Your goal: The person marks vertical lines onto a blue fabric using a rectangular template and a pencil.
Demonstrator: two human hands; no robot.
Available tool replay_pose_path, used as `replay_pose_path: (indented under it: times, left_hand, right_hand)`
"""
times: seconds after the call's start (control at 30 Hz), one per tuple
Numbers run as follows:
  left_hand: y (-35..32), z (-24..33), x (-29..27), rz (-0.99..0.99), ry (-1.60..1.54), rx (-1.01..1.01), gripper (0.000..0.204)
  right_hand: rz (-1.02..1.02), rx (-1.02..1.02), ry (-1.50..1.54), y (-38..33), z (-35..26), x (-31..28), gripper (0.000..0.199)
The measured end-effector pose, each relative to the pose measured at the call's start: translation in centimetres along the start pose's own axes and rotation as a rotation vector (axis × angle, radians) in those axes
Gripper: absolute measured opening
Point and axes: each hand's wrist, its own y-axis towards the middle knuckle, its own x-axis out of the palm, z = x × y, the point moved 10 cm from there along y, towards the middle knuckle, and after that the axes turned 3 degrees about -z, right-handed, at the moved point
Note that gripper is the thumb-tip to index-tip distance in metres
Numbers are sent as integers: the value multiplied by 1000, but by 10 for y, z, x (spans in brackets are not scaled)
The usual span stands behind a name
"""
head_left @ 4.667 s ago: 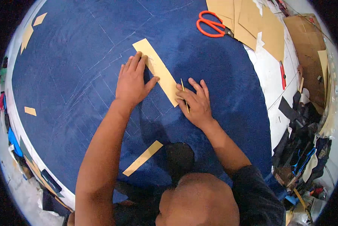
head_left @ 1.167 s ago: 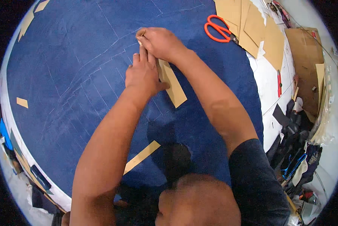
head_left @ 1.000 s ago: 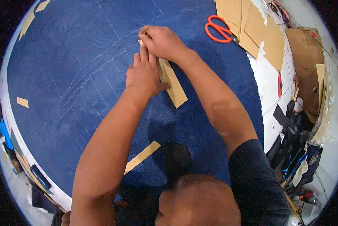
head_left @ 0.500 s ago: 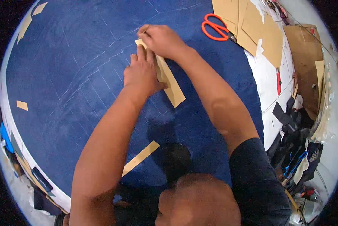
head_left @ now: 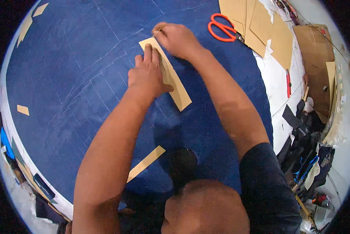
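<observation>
A long tan card strip (head_left: 178, 93) lies slantwise on dark blue fabric (head_left: 66, 78) that carries pale chalk lines. My left hand (head_left: 147, 74) lies flat on the strip's middle, fingers together, pinning it down. My right hand (head_left: 175, 38) reaches over to the strip's far end, its fingertips pinched on a thin marking stick at the far corner. The stick is almost wholly hidden by the fingers.
Orange-handled scissors (head_left: 221, 29) lie at the back right beside tan card sheets (head_left: 262, 25). A second narrow tan strip (head_left: 145, 163) lies near my body, and a small tan scrap (head_left: 23, 110) at the far left. A red pen (head_left: 288, 82) rests on the white table, with dark clutter beyond.
My right hand has gone from the strip's near side to its far end and shifted slightly there. My left hand slid further up the strip. The strip has stayed in place.
</observation>
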Motion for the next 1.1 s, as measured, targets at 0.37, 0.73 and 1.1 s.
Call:
replay_pose_path:
  times: [0.37,0.73,1.1]
  left_hand:
    - [2,0,0,8,18,15,131]
    - [2,-1,0,-4,67,0,129]
    - [4,-1,2,-35,79,-25,132]
  right_hand:
    - [-67,-41,-45,-12,-6,-4,26]
    - [-252,-119,-137,-48,-21,2,25]
    - [-200,-174,-67,-110,-30,-12,14]
